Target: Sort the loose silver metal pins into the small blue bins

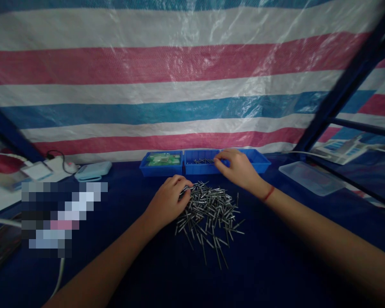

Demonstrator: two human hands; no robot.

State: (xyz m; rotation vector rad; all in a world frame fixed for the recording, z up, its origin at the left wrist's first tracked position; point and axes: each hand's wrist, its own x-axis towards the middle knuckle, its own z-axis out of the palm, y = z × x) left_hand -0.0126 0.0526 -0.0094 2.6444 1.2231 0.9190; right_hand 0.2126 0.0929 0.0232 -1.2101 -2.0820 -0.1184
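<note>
Blue bins (200, 169) stand behind metal pins (211, 209) — left bin holds green packets (163, 159), middle one more pins. Translucent plastic piece (311, 177) lies at right. Pins silvery, thin, heaped on dark blue table (167, 273). Left hand (170, 197) curls at heap's edge; right hand (239, 168), fingertips close together, over bins — whether either grips pins, cannot tell.
</note>
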